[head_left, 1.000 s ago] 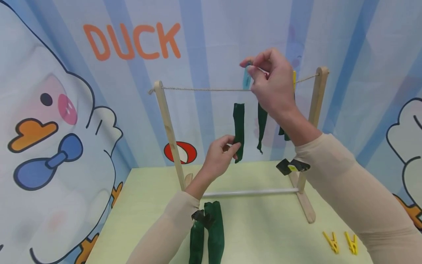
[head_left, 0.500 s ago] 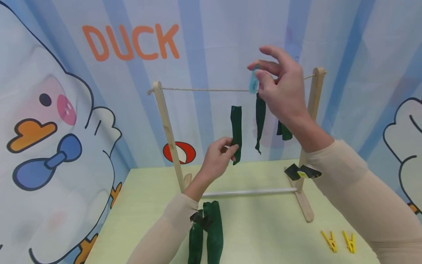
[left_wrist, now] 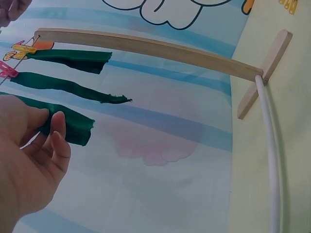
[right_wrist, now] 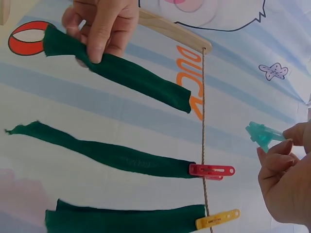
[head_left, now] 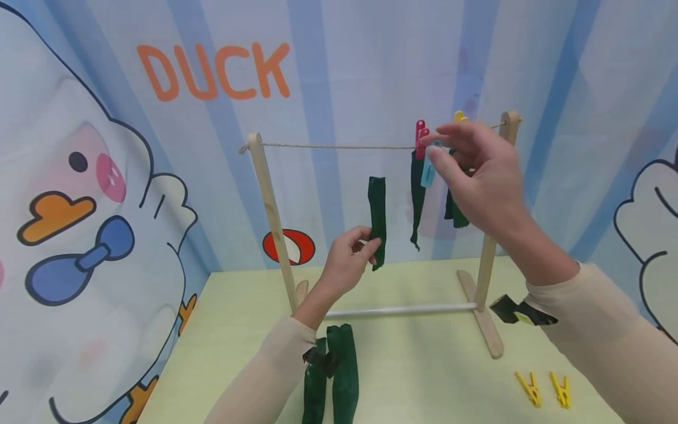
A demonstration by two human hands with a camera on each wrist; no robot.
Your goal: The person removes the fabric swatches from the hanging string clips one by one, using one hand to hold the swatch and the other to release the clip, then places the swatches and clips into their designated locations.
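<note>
My left hand point(head_left: 346, 259) pinches the lower part of a dark green cloth strip point(head_left: 378, 203), which stands upright with its top edge below the rope line point(head_left: 339, 146) and apart from it. Between thumb and fingertips, my right hand point(head_left: 487, 176) holds a light blue clothespin point(right_wrist: 262, 135). From the right wrist view, this clothespin is clear of the rope. A red clothespin point(right_wrist: 209, 170) fixes a narrow green strip point(right_wrist: 136, 158) to the rope. Beside it, a yellow clothespin point(right_wrist: 218, 220) holds a wider green strip point(right_wrist: 126, 221), partly hidden behind my right hand in the head view.
Wooden posts point(head_left: 270, 206) carry the rope, joined low down by a white bar point(head_left: 402, 310). Two green strips point(head_left: 345, 371) lie on the pale yellow table point(head_left: 424, 365) by my left sleeve. Two yellow clothespins point(head_left: 560, 390) lie at front right. A duck-printed cloth stands behind.
My right hand has moved right and down with the blue clothespin, uncovering the red clothespin. The strip in my left hand has sunk slightly and shifted a little left.
</note>
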